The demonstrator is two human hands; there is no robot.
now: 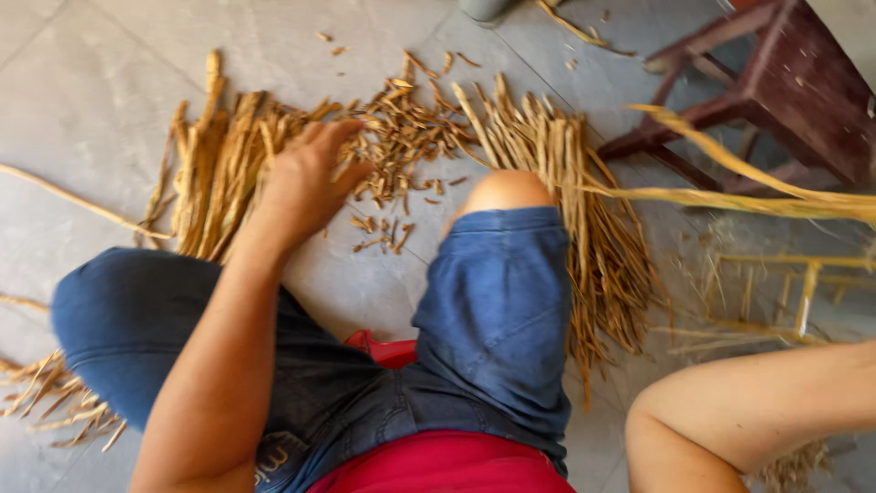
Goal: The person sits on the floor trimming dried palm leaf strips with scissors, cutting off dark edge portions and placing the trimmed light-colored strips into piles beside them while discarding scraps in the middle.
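My left hand (pixel 306 178) reaches forward over the tiled floor with its fingers spread, and I see nothing in it. It hovers at the edge of a pile of dried tan cane strips (pixel 214 155), next to a scatter of short broken pieces (pixel 401 137). A second bundle of longer strips (pixel 598 237) lies beside my right knee (pixel 502 192). My right forearm (pixel 748 411) runs off the right edge, so that hand is hidden. Several long pale strips (pixel 730 178) arch in from the right edge, above the floor.
I sit low on a red stool (pixel 388 351). A dark wooden stool (pixel 794 82) stands at the upper right. A small frame of yellow sticks (pixel 776 292) lies below it. More strips (pixel 55 393) lie at the lower left.
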